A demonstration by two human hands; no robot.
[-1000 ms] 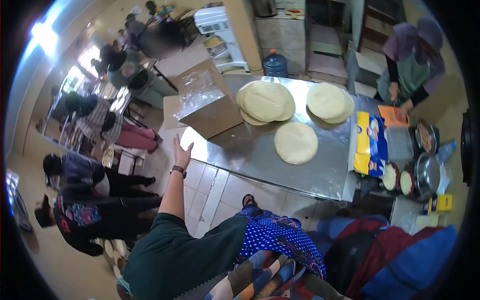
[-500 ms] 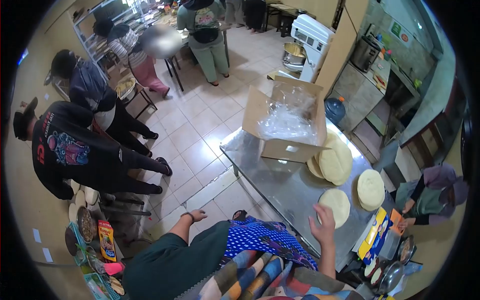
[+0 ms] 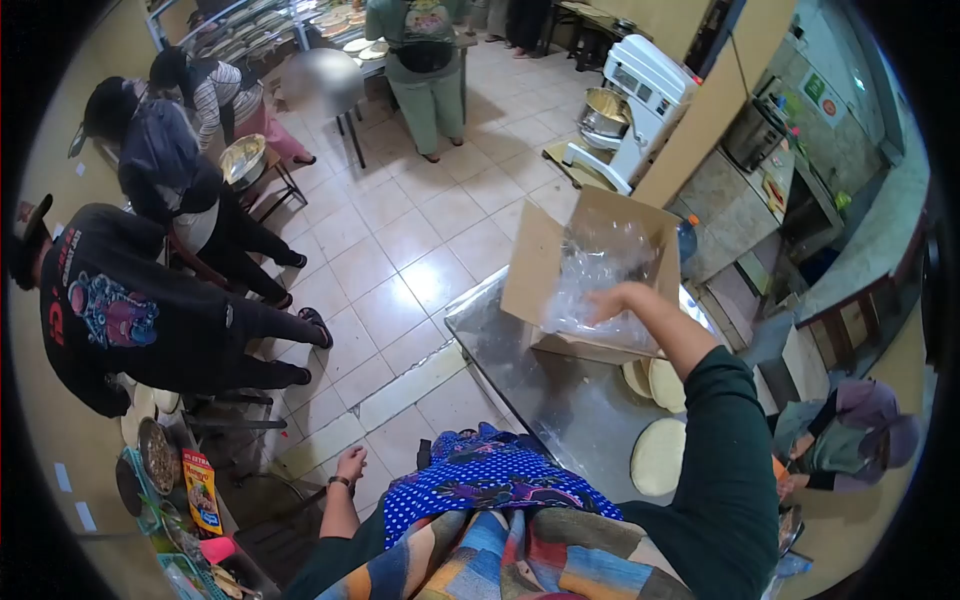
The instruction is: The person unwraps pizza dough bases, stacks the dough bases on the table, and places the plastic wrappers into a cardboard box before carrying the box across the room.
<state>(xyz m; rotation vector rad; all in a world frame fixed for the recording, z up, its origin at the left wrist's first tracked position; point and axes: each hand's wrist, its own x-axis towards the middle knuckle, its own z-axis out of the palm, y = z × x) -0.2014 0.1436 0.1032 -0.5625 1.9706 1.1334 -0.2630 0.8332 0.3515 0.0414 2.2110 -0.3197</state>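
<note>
A cardboard box with its flaps spread stands on the metal table and holds clear plastic bags. My right hand reaches over the near side of the box, fingers stretched down at the plastic; no firm grip on it shows. Low beside my body hangs my left hand, its fingers loosely bent and nothing in them. A flat round of dough lies on the table below my right arm. More dough rounds sit next to the box, partly hidden by that arm.
The metal table is in front of me on the right. At its right side a person works with both hands. Other people stand at the left and back. A stand mixer is behind the box. A yellow-red packet stands at lower left.
My right hand has moved from above the dough rounds forward into the box. My left hand has dropped lower and to the left. The view has shifted.
</note>
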